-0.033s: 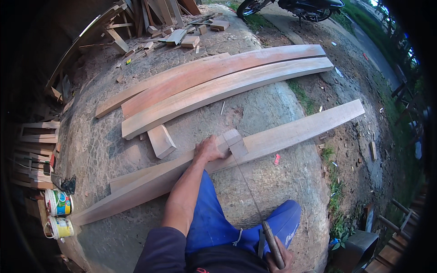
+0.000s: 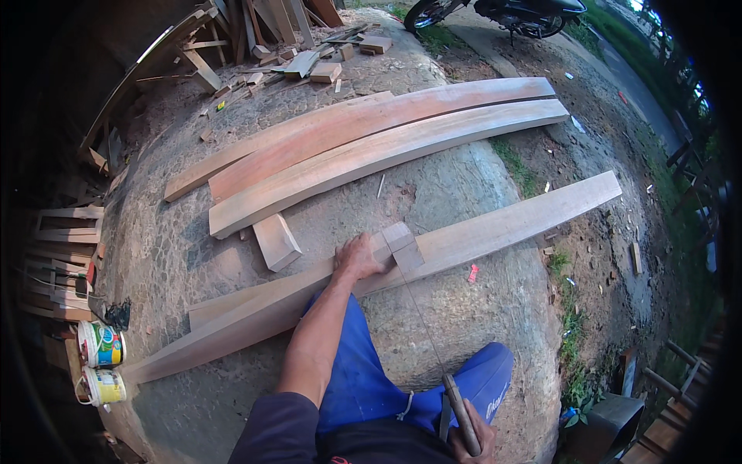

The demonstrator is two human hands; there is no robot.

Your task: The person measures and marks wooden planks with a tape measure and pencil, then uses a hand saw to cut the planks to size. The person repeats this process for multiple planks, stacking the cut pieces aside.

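My left hand is closed over the top of a long wooden beam, close to its far end. A cut line crosses that end, and the thin blade of a handsaw reaches it, seen nearly edge-on. At the lower right, by my knee, my right hand is wrapped around the saw's handle; part of this hand is hidden behind the handle. The beam's end rests across a second long plank, which runs off to the right.
Several long planks lie side by side beyond the beam, with a short block under their near end. Offcuts are scattered farther back. Two buckets stand at left, and a motorcycle is parked at the far right.
The handsaw's handle and my right hand have moved very slightly forward and left toward the beam. My left hand keeps its place on the beam.
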